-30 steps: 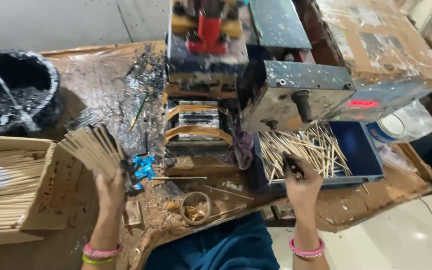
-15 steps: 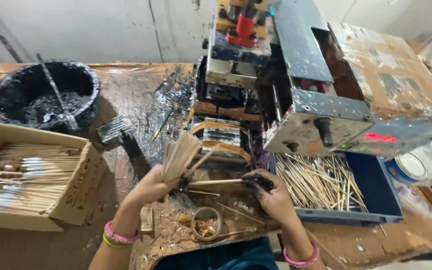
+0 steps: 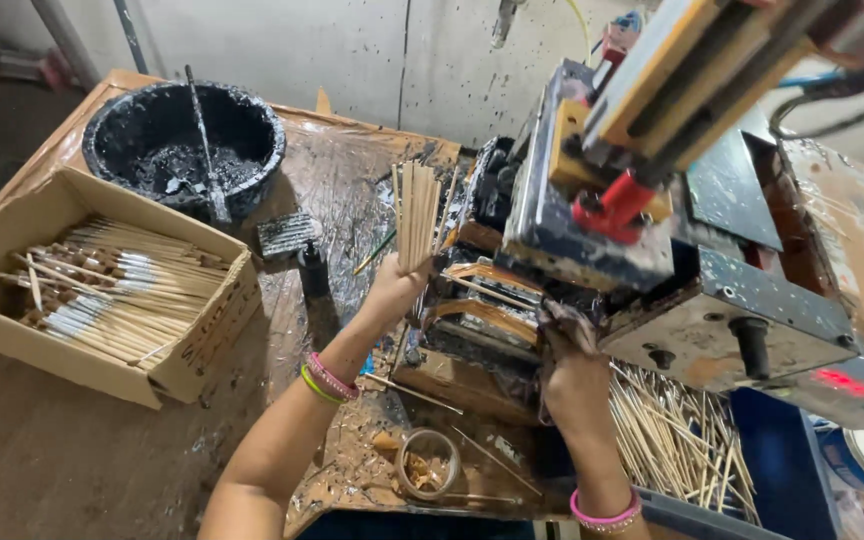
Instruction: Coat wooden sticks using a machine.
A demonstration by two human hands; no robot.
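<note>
Your left hand (image 3: 392, 290) has its grip clamped on a bundle of thin wooden sticks (image 3: 417, 215), held upright and fanned slightly at the top, raised over the surface just left of the machine (image 3: 672, 240). Bundle's lower ends sit in your palm, tops point up toward the wall

Your right hand (image 3: 572, 375) is tucked under the machine's front overhang, fingers curled around something dark at the feed slot; can't tell what it is or whether the grip is fully closed on it. Curved wooden guide strips (image 3: 482, 300) sit between your two hands, at the machine's front

Pink and green bangles (image 3: 327, 380) on your left wrist, a pink one on the right wrist

Right of your right hand: blue tray (image 3: 772, 460) with a loose heap of bare sticks (image 3: 677, 430), partly under the machine body. Red lever (image 3: 612, 205) on the machine's upper front

Near your left forearm: tape roll (image 3: 427, 462) lying flat on the paint-spattered surface (image 3: 72, 450), a few stray sticks beside it

Far left: open cardboard box (image 3: 192, 345) holding sticks with white and brown tips (image 3: 112, 290), lying roughly parallel. Behind it, black tub (image 3: 112, 135) of dark paint with a stir stick standing in it. Small black brush block (image 3: 287, 233) between tub and bundle
</note>
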